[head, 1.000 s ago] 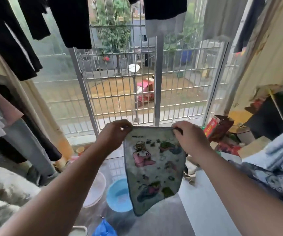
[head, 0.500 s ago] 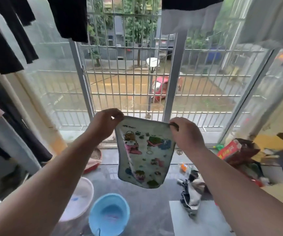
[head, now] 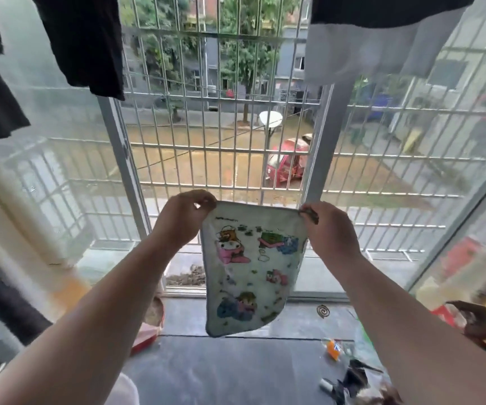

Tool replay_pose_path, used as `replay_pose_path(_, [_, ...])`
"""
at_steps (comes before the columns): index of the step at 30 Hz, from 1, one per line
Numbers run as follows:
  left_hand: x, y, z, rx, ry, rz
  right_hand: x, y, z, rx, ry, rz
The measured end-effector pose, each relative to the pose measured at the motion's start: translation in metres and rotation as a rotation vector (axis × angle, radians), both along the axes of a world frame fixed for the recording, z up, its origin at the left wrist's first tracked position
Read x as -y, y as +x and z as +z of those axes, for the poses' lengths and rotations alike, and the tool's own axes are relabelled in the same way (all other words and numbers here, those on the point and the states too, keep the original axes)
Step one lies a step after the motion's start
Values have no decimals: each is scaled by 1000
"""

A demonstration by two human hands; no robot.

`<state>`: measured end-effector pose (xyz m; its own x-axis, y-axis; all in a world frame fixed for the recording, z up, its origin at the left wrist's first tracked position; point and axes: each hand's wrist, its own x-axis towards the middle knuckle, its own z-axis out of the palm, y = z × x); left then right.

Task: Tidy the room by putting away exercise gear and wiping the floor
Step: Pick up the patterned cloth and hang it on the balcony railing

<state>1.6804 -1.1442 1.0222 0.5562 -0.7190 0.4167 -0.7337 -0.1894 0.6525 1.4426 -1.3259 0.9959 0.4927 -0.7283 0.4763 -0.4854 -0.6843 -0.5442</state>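
A barred window (head: 235, 141) is filling the view, with dark garments (head: 83, 39) hanging above and the grey floor (head: 235, 369) lying below. In front of the bars a cartoon-printed cloth (head: 250, 276) is dangling, stretched by its top corners: the left hand (head: 181, 220) is pinching one, the right hand (head: 328, 229) the other. Such light pinches are risking a slipped corner, likely dropping the cloth onto the floor's litter.

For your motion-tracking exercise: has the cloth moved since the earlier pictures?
Yes. The cloth, held by both hands, has risen: its top edge now overlaps the window bars, well above the floor.
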Motion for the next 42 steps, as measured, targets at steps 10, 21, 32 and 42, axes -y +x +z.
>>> replay_pose_path(10, [139, 102, 16, 95, -89, 87, 146, 115, 13, 136, -60, 75])
replay_pose_path(21, [286, 204, 25, 88, -87, 264, 325, 243, 31, 213, -144, 286])
replay_pose_path(32, [358, 291, 33, 54, -148, 413, 408, 349, 43, 191, -99, 458])
replay_pose_path(42, [432, 407, 23, -105, -247, 318, 463, 459, 48, 203, -122, 332])
